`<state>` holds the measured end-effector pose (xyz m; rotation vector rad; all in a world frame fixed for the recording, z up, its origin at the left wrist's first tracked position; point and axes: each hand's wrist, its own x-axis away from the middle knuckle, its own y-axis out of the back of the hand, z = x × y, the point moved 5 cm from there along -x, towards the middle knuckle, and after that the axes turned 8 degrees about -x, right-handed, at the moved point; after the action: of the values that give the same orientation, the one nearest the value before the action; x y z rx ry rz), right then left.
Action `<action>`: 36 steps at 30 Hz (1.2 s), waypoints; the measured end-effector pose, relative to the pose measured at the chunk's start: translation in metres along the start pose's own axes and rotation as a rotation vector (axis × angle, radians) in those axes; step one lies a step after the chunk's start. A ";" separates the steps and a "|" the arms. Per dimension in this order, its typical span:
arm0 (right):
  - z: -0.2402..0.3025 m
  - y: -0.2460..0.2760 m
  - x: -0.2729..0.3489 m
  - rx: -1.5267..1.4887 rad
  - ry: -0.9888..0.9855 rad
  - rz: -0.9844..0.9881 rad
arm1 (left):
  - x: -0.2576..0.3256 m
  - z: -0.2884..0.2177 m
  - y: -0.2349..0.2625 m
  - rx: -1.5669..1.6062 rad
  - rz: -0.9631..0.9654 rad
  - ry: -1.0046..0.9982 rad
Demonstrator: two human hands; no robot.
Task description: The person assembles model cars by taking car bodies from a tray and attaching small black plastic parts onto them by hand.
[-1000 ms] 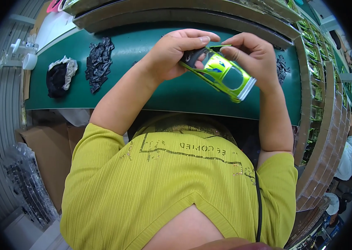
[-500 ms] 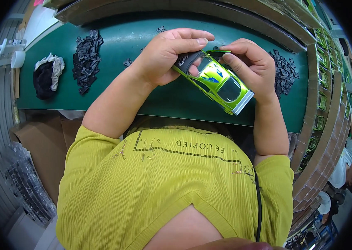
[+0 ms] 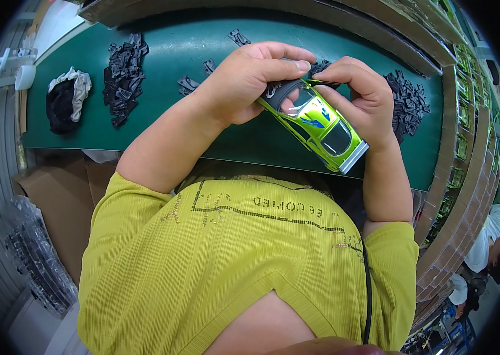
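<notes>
A bright green toy car body point(image 3: 314, 112) with a black hood, blue markings and a silver rear spoiler is held slantwise above the green table. My left hand point(image 3: 239, 83) is closed around its black front end; a fingertip shows through the windshield opening. At the car's far side my right hand point(image 3: 363, 97) pinches a thin dark, green-edged car door point(image 3: 326, 83) between thumb and forefinger. The door lies against the side of the body; whether it is joined there is hidden by my fingers.
Piles of small black plastic parts lie on the green table point(image 3: 167, 118) at left point(image 3: 124, 77) and right point(image 3: 407, 103), with several loose ones behind my hands. A black-and-white cloth bundle point(image 3: 68, 102) sits far left. Cardboard trays point(image 3: 448, 142) of green car bodies line the right.
The car has shifted slightly right and toward me in both hands. The door, which stuck out from the side, now sits closer along the body.
</notes>
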<state>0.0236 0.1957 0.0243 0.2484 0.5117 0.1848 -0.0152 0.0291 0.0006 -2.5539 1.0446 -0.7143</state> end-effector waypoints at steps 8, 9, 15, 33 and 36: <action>0.007 -0.002 -0.002 0.100 -0.015 0.044 | 0.002 0.000 -0.004 -0.075 -0.071 -0.026; 0.005 -0.002 -0.004 0.101 -0.039 0.041 | 0.001 0.000 -0.002 -0.067 -0.082 -0.016; -0.021 0.031 0.003 -0.304 -0.222 -0.489 | -0.011 -0.001 0.024 0.122 -0.234 -0.170; 0.030 -0.036 0.004 0.623 0.355 -0.078 | -0.009 -0.006 0.032 -0.005 -0.569 -0.460; 0.030 -0.036 0.005 0.656 0.354 -0.104 | -0.010 -0.007 0.033 0.023 -0.588 -0.482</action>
<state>0.0468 0.1563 0.0375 0.8361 0.9293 -0.0499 -0.0439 0.0130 -0.0108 -2.8130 0.1300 -0.1931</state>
